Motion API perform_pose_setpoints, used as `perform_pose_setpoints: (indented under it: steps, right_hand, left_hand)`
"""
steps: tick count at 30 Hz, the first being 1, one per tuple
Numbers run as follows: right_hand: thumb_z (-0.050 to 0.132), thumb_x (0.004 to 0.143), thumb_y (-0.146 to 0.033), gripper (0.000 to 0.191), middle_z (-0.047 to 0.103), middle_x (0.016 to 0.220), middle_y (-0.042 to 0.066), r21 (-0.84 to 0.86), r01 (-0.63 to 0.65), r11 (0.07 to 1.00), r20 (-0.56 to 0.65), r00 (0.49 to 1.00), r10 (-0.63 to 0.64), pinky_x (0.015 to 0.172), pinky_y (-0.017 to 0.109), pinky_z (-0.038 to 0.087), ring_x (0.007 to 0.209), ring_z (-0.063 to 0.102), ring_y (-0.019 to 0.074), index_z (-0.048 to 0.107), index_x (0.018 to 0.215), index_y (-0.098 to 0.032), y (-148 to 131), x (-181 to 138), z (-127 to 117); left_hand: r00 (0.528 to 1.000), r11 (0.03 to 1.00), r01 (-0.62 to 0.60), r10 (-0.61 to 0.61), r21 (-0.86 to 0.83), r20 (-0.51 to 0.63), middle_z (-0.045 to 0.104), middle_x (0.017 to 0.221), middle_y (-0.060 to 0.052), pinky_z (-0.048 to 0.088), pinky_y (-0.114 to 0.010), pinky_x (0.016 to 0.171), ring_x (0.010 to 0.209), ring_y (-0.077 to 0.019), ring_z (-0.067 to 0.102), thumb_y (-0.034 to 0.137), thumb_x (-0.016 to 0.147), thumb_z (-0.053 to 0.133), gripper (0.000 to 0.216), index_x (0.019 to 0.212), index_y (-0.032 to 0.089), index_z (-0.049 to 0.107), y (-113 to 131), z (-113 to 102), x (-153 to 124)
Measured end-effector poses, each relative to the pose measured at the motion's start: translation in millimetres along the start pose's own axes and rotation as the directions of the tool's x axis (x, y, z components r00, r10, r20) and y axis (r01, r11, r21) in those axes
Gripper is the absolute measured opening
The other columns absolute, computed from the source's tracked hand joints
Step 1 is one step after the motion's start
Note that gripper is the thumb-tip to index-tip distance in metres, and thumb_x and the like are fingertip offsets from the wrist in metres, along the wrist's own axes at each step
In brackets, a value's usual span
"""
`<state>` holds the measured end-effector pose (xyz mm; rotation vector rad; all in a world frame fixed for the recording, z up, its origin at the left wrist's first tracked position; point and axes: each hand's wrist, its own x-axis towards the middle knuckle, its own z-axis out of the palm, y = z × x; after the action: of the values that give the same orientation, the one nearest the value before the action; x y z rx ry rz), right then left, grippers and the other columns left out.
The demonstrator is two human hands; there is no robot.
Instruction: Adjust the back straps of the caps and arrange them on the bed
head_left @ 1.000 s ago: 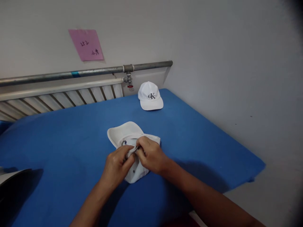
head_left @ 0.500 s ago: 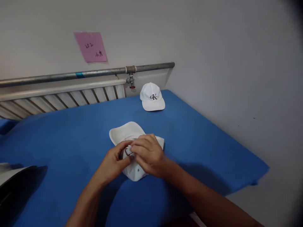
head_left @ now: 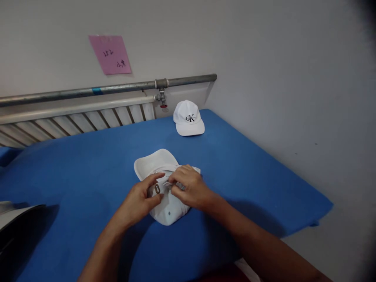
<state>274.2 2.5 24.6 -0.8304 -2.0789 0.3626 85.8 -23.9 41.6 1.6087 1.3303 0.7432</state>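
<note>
While left hand (head_left: 140,200) and right hand (head_left: 190,188) pinch near cap (head_left: 157,161) strap (head_left: 158,189) | caps: 2 (far cap (head_left: 188,118) apart)

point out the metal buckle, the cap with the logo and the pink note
metal buckle (head_left: 157,189), head view, its middle
cap with the logo (head_left: 188,111), head view, crown above the logo
pink note (head_left: 111,54), head view, middle of the paper

head-worn view, forward and downward

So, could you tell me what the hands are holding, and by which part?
The white cap, by its rear strap: the left hand pinches it at the metal buckle, the right hand grips the strap beside it.
</note>
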Motion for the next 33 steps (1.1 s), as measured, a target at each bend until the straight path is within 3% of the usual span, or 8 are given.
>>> perform_pose_setpoints:
  steps: [4, 9, 15, 19, 22, 28, 31, 33]
  right_hand:
    - [0.052, 0.072, -0.007, 0.017, 0.063, 0.077, 0.0, 0.229, -0.148, 0.962, -0.014, 0.988, 0.156, 0.073, 0.028, 0.043, 0.073, 0.057, 0.013, 0.061, 0.079, -0.019, 3, 1, -10]
    - [0.051, 0.072, -0.005, 0.031, 0.07, 0.098, 0.004, 0.103, -0.117, 0.988, 0.087, 0.99, 0.108, 0.087, 0.035, 0.04, 0.092, 0.061, 0.0181, 0.064, 0.096, -0.02, 7, 0, -11]
    - [0.056, 0.076, -0.007, 0.017, 0.071, 0.084, 0.0, 0.103, -0.17, 0.98, 0.186, 0.971, 0.148, 0.081, 0.03, 0.037, 0.079, 0.063, 0.0138, 0.065, 0.083, -0.019, 6, 2, -10]
    - [0.053, 0.076, -0.007, 0.017, 0.069, 0.08, -0.002, 0.141, -0.319, 0.937, 0.197, 0.937, 0.289, 0.079, 0.028, 0.038, 0.075, 0.06, 0.0124, 0.065, 0.077, -0.019, 3, 5, -12]
    - [0.05, 0.077, -0.01, 0.017, 0.067, 0.075, -0.001, 0.218, -0.456, 0.863, 0.246, 0.882, 0.403, 0.067, 0.024, 0.039, 0.07, 0.058, 0.012, 0.065, 0.076, -0.018, 3, 6, -11]
    - [0.048, 0.077, -0.015, 0.015, 0.059, 0.067, -0.002, 0.143, -0.525, 0.839, 0.091, 0.851, 0.517, 0.059, 0.023, 0.034, 0.062, 0.049, 0.011, 0.062, 0.073, -0.018, 17, 7, -15]
    - [0.05, 0.075, -0.02, 0.01, 0.051, 0.06, -0.003, 0.28, -0.582, 0.764, 0.025, 0.8, 0.6, 0.055, 0.023, 0.033, 0.057, 0.044, 0.0107, 0.059, 0.069, -0.018, 22, 9, -23]
    - [0.051, 0.072, -0.022, 0.008, 0.05, 0.059, -0.004, 0.445, -0.576, 0.686, 0.035, 0.777, 0.629, 0.054, 0.023, 0.033, 0.056, 0.043, 0.0105, 0.058, 0.069, -0.018, 22, 10, -28]
  left_hand:
    - [0.999, 0.999, 0.037, -0.037, -0.009, -0.037, 0.071, 0.097, -0.006, 0.044, -0.029, 0.069, 0.076, -0.0186, 0.059, 0.033, 0.072, 0.067, 0.034, 0.104, 0.021, 0.07, -1, -3, 1]
    - [0.998, 0.99, 0.062, -0.06, -0.127, 0.02, 0.073, 0.09, -0.004, 0.045, -0.03, 0.073, 0.08, -0.0199, 0.062, 0.035, 0.074, 0.064, 0.026, 0.093, 0.021, 0.074, 0, -2, 3]
    - [0.995, 0.976, 0.053, -0.033, -0.21, 0.097, 0.071, 0.089, -0.003, 0.044, -0.026, 0.073, 0.081, -0.0171, 0.06, 0.037, 0.078, 0.065, 0.025, 0.094, 0.02, 0.074, 2, -8, 0]
    - [0.989, 0.968, 0.039, -0.002, -0.247, 0.15, 0.071, 0.09, -0.002, 0.045, -0.024, 0.075, 0.082, -0.015, 0.059, 0.034, 0.08, 0.066, 0.021, 0.094, 0.022, 0.075, 1, -11, -1]
    - [0.985, 0.953, 0.045, 0.007, -0.3, 0.171, 0.071, 0.089, -0.001, 0.045, -0.022, 0.074, 0.08, -0.0134, 0.059, 0.032, 0.079, 0.068, 0.018, 0.094, 0.024, 0.075, 0, -13, -1]
    - [0.979, 0.95, 0.058, 0.006, -0.307, 0.204, 0.072, 0.089, 0.0, 0.046, -0.022, 0.075, 0.081, -0.0136, 0.061, 0.032, 0.079, 0.069, 0.016, 0.092, 0.025, 0.075, -4, -17, -5]
    - [0.994, 0.96, -0.023, 0.053, -0.28, 0.099, 0.071, 0.098, -0.002, 0.047, -0.026, 0.083, 0.092, -0.0174, 0.062, 0.032, 0.082, 0.065, 0.02, 0.1, 0.026, 0.073, -8, -24, -6]
    - [0.985, 0.963, -0.142, 0.114, -0.228, -0.129, 0.068, 0.11, -0.003, 0.043, -0.031, 0.095, 0.107, -0.0199, 0.059, 0.028, 0.086, 0.06, 0.026, 0.11, 0.028, 0.069, -16, -31, -2]
